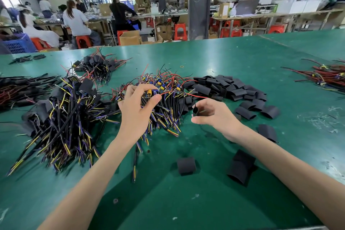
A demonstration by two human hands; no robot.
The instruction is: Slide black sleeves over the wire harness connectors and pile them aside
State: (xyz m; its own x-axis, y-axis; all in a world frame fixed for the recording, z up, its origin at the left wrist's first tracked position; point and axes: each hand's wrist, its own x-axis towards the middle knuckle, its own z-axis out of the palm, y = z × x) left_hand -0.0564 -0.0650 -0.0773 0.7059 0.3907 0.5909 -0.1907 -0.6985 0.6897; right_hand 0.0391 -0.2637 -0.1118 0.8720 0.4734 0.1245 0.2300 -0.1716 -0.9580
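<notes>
Head view, looking down over both bare forearms onto a green counter (224, 56). The left hand (136, 104) is raised over the middle heap of harnesses (164, 99), its thumb and fingertips pinching a connector (150, 92) with yellow and blue parts at the top of that tangle. A red wire (188, 95) runs from the pinch off to the right. The right hand (214, 113) sits just beside it, lower and nearer the counter's front, fingers curled, holding one black sleeve (195, 110) between thumb and forefinger. The sleeve's end points up toward the connector, but the two are apart.

Behind the right hand lies a heap of loose sleeves (229, 87), touching the right edge of the harness heap. A few strays lie nearer the front: one upright ring (186, 166), a larger flattened one (240, 169) under the right forearm, and another (267, 132) past the wrist.

Left of the left arm is a sleeved pile (61, 115), with wire ends fanning toward the front edge. A smaller sleeved cluster (97, 67) lies further back, and a red-wired bundle (326, 78) is well apart at far right. Beyond the counter, people sit on red stools (83, 41).
</notes>
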